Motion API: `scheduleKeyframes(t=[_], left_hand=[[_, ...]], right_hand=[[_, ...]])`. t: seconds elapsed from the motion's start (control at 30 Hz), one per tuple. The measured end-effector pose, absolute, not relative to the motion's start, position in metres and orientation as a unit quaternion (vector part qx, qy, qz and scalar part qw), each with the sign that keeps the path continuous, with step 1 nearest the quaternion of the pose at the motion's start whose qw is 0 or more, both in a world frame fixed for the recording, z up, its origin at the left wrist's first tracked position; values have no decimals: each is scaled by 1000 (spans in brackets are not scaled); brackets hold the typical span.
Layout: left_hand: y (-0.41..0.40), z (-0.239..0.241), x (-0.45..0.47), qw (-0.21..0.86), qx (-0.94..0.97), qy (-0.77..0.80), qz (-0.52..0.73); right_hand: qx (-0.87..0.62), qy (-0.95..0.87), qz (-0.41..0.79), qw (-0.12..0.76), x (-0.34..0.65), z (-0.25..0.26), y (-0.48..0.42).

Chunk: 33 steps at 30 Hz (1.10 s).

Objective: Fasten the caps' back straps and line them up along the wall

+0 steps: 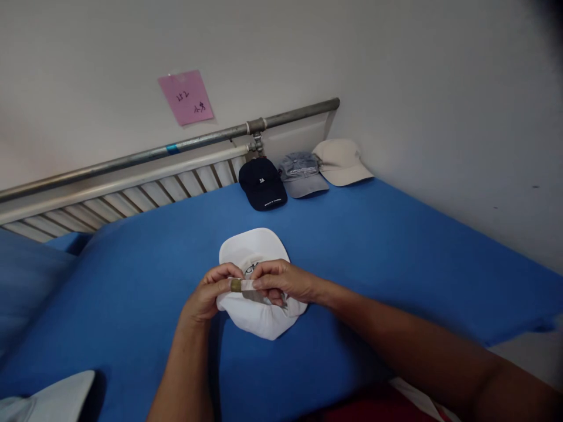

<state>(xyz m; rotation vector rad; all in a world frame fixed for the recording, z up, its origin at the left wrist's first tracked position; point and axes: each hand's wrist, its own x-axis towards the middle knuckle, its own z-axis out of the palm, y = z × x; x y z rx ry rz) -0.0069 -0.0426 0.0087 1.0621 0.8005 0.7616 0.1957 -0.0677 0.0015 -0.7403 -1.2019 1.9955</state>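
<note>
A white cap (257, 252) lies on the blue bed sheet (396, 246), its brim pointing away from me. Both hands are at its back. My left hand (212, 291) pinches the strap end with the brass buckle (236, 285). My right hand (281, 280) pinches the white strap (247, 285) just right of the buckle. Fingers of both hands are closed on the strap, above the cap's rear opening.
Three caps sit in a row at the far end by the wall: a black cap (263, 184), a grey cap (301, 174) and a beige cap (342, 162). A metal bed rail (176, 147) runs behind. A pink note (185, 97) sticks on the wall. Another pale cap's brim (53, 398) shows bottom left.
</note>
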Motion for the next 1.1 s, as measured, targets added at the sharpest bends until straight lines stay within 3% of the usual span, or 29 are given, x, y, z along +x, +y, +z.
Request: scheduleKeyframes(t=[1.1], left_hand=[[-45, 13, 2, 710, 469, 397, 344]], right_hand=[[-287, -464, 752, 370, 191, 2, -70]])
